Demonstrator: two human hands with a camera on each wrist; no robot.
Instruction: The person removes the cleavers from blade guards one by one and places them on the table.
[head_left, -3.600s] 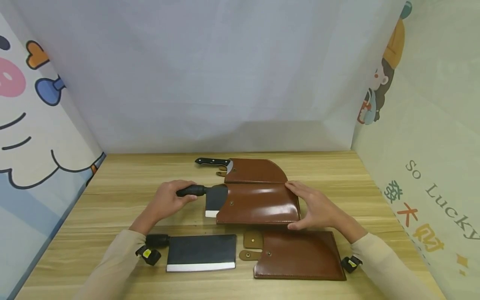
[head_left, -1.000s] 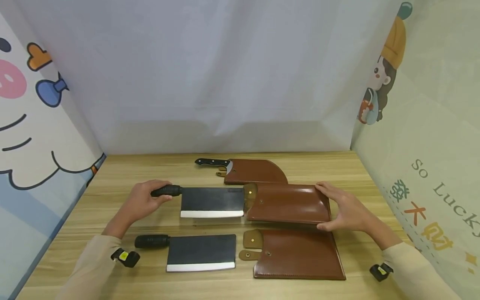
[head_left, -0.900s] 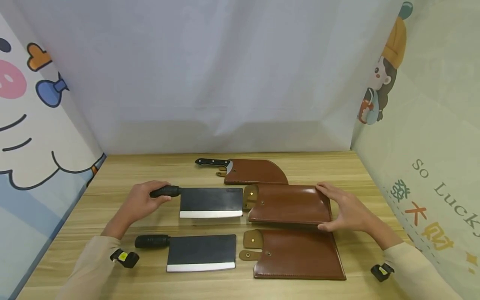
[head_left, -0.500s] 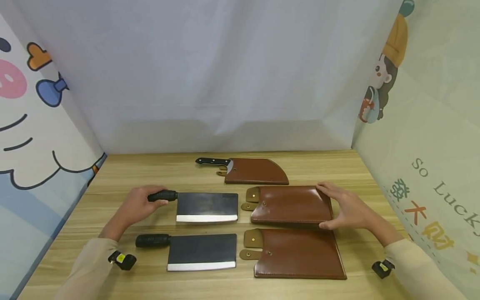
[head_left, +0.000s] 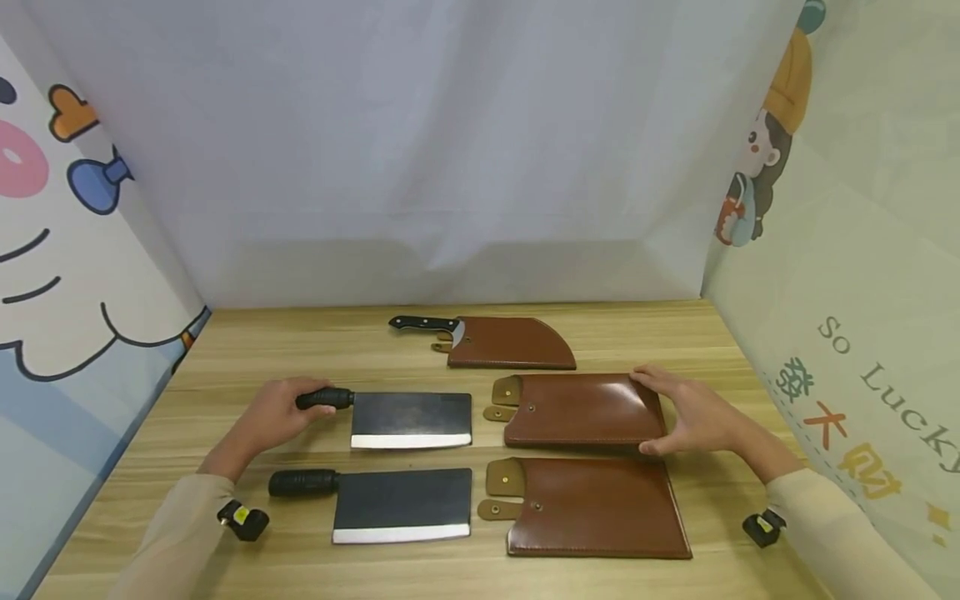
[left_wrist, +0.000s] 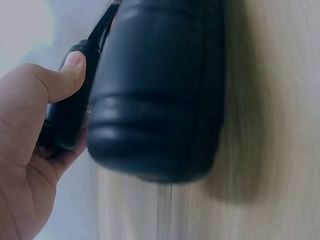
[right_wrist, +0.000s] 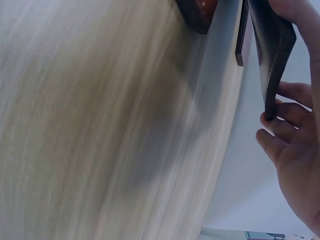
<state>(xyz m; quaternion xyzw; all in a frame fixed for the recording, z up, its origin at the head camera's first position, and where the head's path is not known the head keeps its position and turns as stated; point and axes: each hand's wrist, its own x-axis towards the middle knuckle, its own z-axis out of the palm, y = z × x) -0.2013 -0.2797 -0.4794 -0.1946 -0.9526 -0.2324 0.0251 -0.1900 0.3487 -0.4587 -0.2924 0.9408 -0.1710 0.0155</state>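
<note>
While the left hand (head_left: 273, 417) grips its handle (head_left: 324, 398), upper cleaver (head_left: 412, 417): left of centre in the head view, blade toward the right, pale edge toward the bottom; cannot tell whether it touches the table (head_left: 247, 354).
Left hand's hold: clamped on the handle, thumb laid along it in the left wrist view.
Upper sheath (head_left: 588, 407): glossy brown, right of centre, apart from the upper cleaver; two tan straps (head_left: 507, 390) on its left end.
Right hand (head_left: 701, 415): gripping the upper sheath's right end, thumb at the lower corner; well apart from the left hand.
Lower cleaver (head_left: 402, 504): lower left of centre, black handle at left; this handle looms blurred mid-frame in the left wrist view.
Lower sheath (head_left: 600, 512): lower right of centre, brown, straps at left.
Sheathed knife (head_left: 513, 342): above centre, black riveted handle at left, cover rounded at right.
Backdrop (head_left: 450, 150): pale cloth, upper middle.
Side panels (head_left: 862, 250): cartoon prints, left and right edges; "So Lucky" at right.
</note>
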